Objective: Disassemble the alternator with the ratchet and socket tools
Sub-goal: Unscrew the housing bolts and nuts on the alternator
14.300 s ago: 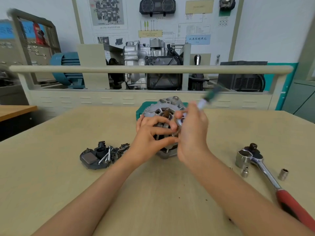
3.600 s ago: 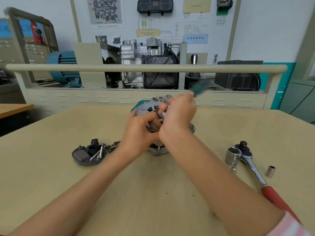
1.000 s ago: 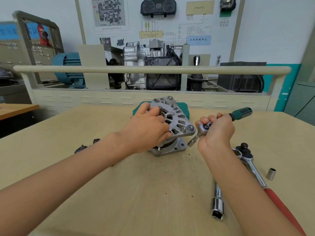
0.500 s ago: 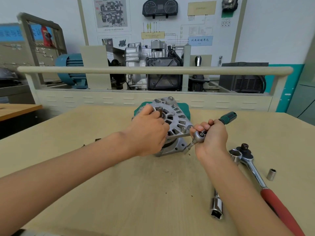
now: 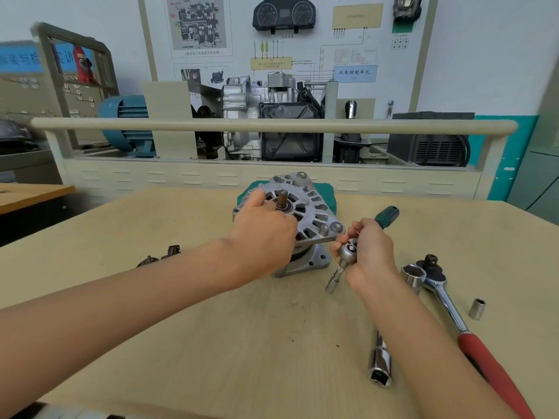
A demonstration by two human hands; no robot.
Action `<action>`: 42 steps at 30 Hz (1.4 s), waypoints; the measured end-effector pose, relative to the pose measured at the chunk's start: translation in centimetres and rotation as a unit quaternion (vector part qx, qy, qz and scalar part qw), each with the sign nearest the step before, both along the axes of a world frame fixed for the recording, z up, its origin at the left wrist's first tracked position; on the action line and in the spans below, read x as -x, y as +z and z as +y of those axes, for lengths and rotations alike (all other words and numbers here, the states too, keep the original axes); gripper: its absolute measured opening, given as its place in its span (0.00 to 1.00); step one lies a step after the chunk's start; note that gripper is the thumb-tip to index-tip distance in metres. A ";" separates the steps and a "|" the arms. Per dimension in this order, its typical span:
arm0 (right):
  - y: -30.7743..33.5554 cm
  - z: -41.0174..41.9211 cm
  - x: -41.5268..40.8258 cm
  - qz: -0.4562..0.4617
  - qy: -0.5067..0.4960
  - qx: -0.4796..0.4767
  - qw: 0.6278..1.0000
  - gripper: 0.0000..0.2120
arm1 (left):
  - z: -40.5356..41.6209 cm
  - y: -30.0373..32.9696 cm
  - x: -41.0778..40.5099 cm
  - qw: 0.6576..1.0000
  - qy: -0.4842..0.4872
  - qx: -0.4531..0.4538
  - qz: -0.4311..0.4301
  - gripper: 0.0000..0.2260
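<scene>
Our left hand [image 5: 262, 237] grips the alternator [image 5: 305, 213]; our right hand [image 5: 367, 249] grips the ratchet [image 5: 348, 252] beside its edge, above bare table [image 5: 242, 343].

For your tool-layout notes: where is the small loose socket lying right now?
The small loose socket stands on the table at the far right of the head view, just right of the red-handled ratchet.

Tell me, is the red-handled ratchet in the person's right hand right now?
No, the red-handled ratchet lies on the table, while the right hand grips the small green-handled ratchet.
</scene>
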State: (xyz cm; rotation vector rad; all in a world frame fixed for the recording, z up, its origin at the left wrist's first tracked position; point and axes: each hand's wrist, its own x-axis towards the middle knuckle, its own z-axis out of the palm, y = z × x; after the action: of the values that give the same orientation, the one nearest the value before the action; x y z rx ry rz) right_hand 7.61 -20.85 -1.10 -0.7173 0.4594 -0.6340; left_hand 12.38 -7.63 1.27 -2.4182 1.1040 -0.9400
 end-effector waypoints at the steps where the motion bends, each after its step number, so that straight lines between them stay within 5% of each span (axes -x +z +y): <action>1: -0.1 0.0 -0.1 0.017 -0.005 0.020 1.000 0.11 | -0.2 -0.2 0.0 1.000 0.016 0.001 0.002 0.09; 11: -1.0 -0.7 -0.7 0.044 0.061 0.079 0.994 0.08 | -0.2 0.3 -0.5 0.997 0.020 0.080 0.010 0.21; 26: -1.2 -0.4 -0.5 0.038 0.065 0.073 0.995 0.05 | 0.5 2.3 0.4 0.988 -0.008 0.156 -0.015 0.22; 30: -1.3 -0.5 -0.4 0.039 0.061 0.078 0.994 0.06 | 2.0 6.5 0.4 0.959 -0.056 0.271 -0.060 0.23; 35: -1.4 -0.5 -0.5 0.048 0.066 0.079 0.994 0.08 | 8.3 4.7 -2.0 0.940 0.011 0.303 0.153 0.23; 39: -1.4 -0.4 -0.4 0.052 0.067 0.087 0.993 0.07 | 11.8 -1.2 -4.2 0.866 0.085 0.386 0.308 0.21; 42: -1.5 -0.3 -0.3 0.051 0.075 0.070 0.993 0.08 | 13.0 -3.5 -5.9 0.818 0.132 0.467 0.308 0.20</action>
State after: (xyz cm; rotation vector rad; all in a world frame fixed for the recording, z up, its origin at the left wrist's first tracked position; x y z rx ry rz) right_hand 7.92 -21.18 -2.60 -0.9114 0.4547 -0.4931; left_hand 18.25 5.34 -2.20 -3.7518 0.4101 -0.6838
